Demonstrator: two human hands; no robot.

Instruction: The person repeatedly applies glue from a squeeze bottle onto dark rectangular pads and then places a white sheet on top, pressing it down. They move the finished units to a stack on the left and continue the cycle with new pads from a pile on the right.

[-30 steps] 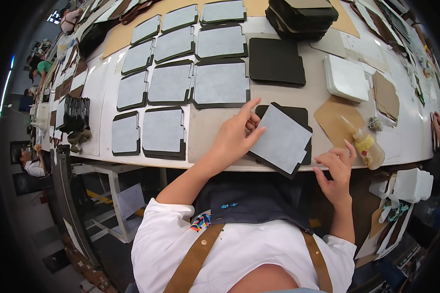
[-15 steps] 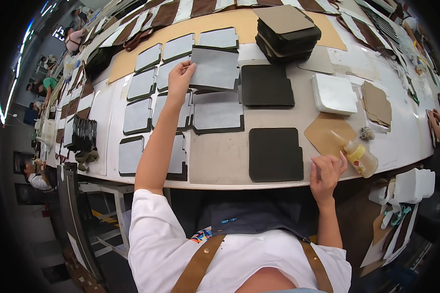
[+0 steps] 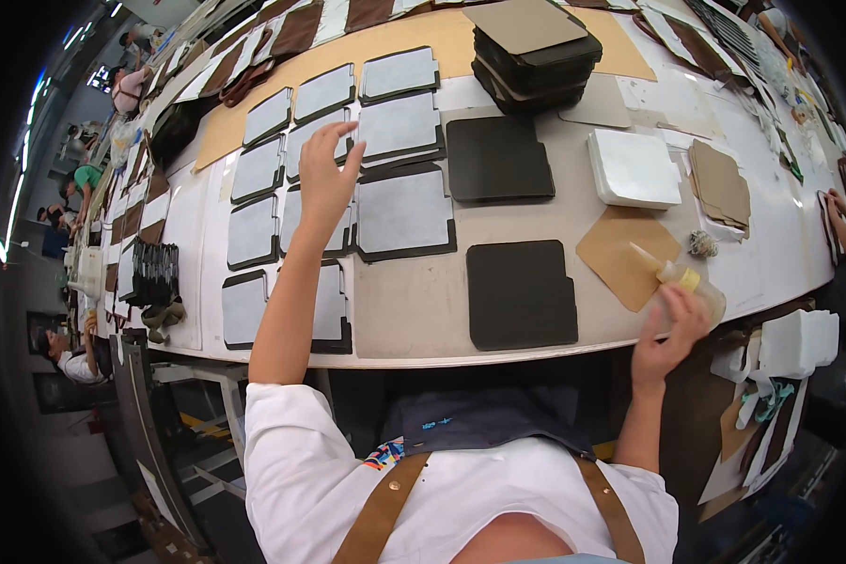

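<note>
My left hand (image 3: 325, 174) is open, its fingers apart, over the rows of light-grey panels with black edges, near one panel (image 3: 399, 127). No panel is in it. Below and right of that hand lies another grey-faced panel (image 3: 404, 211). My right hand (image 3: 669, 334) is at the squeeze bottle (image 3: 713, 299), which has a yellow collar and a pale nozzle. Its blurred, bent fingers cover part of the bottle, so their grip is unclear. The bottle lies tilted, its nozzle over a tan square sheet (image 3: 620, 254).
Two flat black pieces (image 3: 522, 296) lie right of the grey panels. A tall black stack topped by tan board (image 3: 526, 28) stands behind them. White sheets (image 3: 634, 169), brown cards (image 3: 719, 183) and a small round metallic thing (image 3: 702, 244) are at the right. Other people work around the table.
The panel my left hand was holding now lies among the others, and that hand has let go and opened. My right hand has moved right onto the bottle. The view has shifted slightly.
</note>
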